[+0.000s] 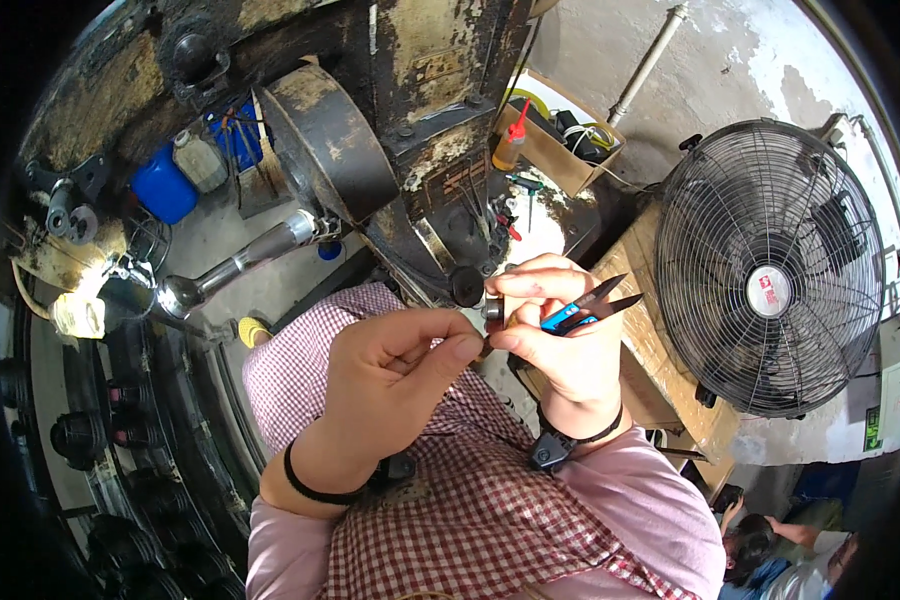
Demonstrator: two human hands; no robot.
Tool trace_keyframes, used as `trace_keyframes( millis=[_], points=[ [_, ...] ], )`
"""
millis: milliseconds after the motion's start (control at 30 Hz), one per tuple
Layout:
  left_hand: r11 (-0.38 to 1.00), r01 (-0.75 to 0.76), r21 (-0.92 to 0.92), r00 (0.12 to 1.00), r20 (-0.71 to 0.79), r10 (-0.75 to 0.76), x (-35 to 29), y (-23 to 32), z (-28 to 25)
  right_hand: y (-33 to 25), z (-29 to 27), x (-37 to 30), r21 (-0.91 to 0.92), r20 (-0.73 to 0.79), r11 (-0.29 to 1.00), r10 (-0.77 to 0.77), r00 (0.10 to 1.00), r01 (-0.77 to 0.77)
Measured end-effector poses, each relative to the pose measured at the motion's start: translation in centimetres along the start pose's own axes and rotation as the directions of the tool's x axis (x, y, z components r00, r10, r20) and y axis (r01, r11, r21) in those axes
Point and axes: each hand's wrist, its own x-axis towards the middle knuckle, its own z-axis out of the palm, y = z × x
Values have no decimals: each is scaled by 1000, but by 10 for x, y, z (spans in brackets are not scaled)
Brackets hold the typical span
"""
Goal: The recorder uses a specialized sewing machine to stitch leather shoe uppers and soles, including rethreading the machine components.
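Both my hands are up in front of my chest, almost touching. My right hand [575,345] is closed round a pair of blue-handled scissors [567,317], whose two dark blades stand apart and point to the right. Between its thumb and fingers there is also a small dark, shiny cylindrical piece [493,307]. The thumb and forefinger of my left hand [395,375] are pinched together beside that piece. A tiny dark bit shows at their tips, too small to make out.
A grimy machine with a dark wheel [330,140] stands ahead. On its ledge are an oil bottle [510,140] with a red nozzle and a cardboard box [560,150] of cables. A large fan [767,270] is at right; racks of dark parts [135,480] fill the lower left. Another person [770,550] sits lower right.
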Motion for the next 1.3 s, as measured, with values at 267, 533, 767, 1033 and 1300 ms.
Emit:
trace_keyframes(
  millis=[267, 533, 767, 1033, 1300],
  points=[
    [962, 68, 264, 992, 81, -92, 0, -12, -2, -8, -12, -1, -20, -39, 998, 59, 997, -60],
    [663, -451, 598, 889, 232, 396, 61, -21, 42, -26, -60, -17, -108, 21, 932, 349, 937, -345],
    [448, -684, 576, 729, 556, 399, 95, -25, 93, -25, -122, -26, -211, 12, 959, 194, 981, -187],
    [492, -689, 532, 720, 580, 381, 122, -1, 118, -69, -151, -6, -51, -168, 970, 225, 960, -237],
    [435, -483, 760, 874, 451, 181, 127, -11, 157, -23, -157, -1, -17, -278, 996, 81, 957, -89]
  ],
)
